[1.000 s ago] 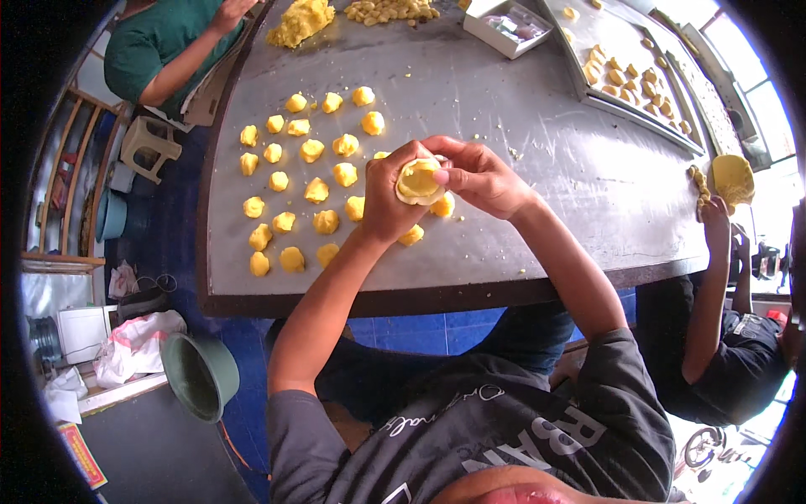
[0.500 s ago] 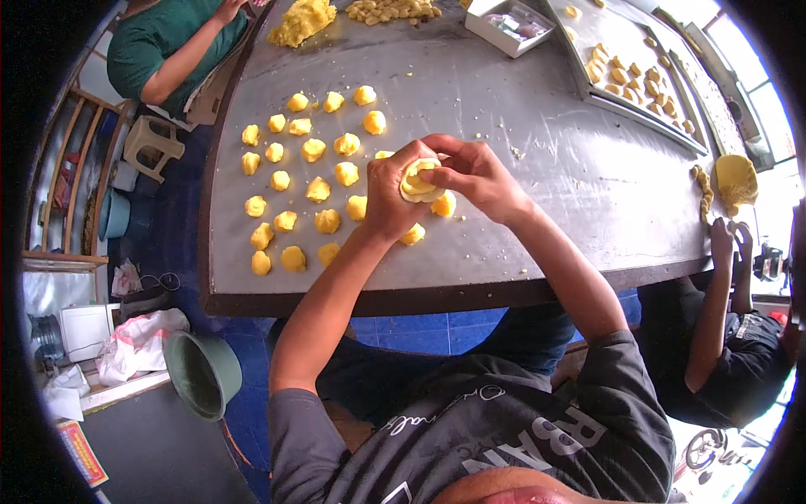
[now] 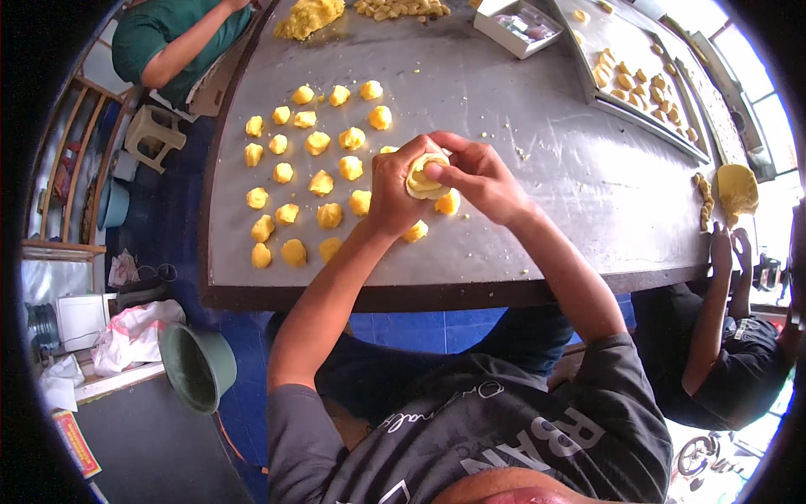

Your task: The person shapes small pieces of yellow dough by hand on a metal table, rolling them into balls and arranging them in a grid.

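Observation:
A pale dough wrapper (image 3: 420, 188) with yellow filling inside is cupped in my left hand (image 3: 393, 186), its fingers curled round the outside. My right hand (image 3: 480, 179) presses its thumb into the middle of the filling while its fingers rest at the dough's far rim. Both hands are held above the metal table (image 3: 470, 252). Rows of rough yellow filling balls (image 3: 321, 182) lie on the table to the left of my hands. One yellow ball (image 3: 448, 202) sits just beneath my right hand, and others are partly hidden by my hands and left forearm.
At the far edge are a yellow mound (image 3: 309, 18) and small pale dough pieces (image 3: 401, 8). A white box (image 3: 519, 29) stands near a tray of shaped pieces (image 3: 638, 84). A yellow dough lump (image 3: 737, 190) lies by a co-worker (image 3: 722, 353) at right; another person (image 3: 172, 50) is at far left.
My right thumb has shifted slightly on the filling, and the dough in my left hand is tilted a little differently. The whole view has moved slightly.

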`<control>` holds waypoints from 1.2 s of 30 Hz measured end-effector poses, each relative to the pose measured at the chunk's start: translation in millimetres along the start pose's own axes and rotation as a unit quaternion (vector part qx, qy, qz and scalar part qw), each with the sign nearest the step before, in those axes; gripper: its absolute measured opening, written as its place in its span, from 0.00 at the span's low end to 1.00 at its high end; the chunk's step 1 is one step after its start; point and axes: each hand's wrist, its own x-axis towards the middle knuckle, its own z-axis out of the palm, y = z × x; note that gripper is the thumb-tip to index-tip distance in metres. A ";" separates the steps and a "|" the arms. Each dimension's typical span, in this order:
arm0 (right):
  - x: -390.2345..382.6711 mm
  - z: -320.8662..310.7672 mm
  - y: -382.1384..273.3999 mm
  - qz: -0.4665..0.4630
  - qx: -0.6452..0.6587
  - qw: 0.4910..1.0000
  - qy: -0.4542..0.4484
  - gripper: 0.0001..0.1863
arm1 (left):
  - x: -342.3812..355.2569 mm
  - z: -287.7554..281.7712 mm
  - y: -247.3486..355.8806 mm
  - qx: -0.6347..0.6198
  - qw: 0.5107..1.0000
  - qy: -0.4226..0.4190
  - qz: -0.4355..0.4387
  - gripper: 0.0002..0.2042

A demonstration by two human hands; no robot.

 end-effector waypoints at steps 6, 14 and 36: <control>-0.3 -6.5 1.9 -0.143 -0.057 0.984 -0.090 0.37 | 0.8 2.0 -5.3 -0.126 0.989 0.039 -0.067 0.09; -1.0 -11.8 -2.0 -0.090 -0.135 0.985 -0.061 0.32 | 0.1 -3.5 -3.8 -0.166 0.984 -0.008 -0.065 0.10; -3.9 -9.7 12.1 -0.175 -0.222 0.959 0.030 0.46 | 3.5 2.2 3.9 -0.088 0.992 -0.024 -0.087 0.11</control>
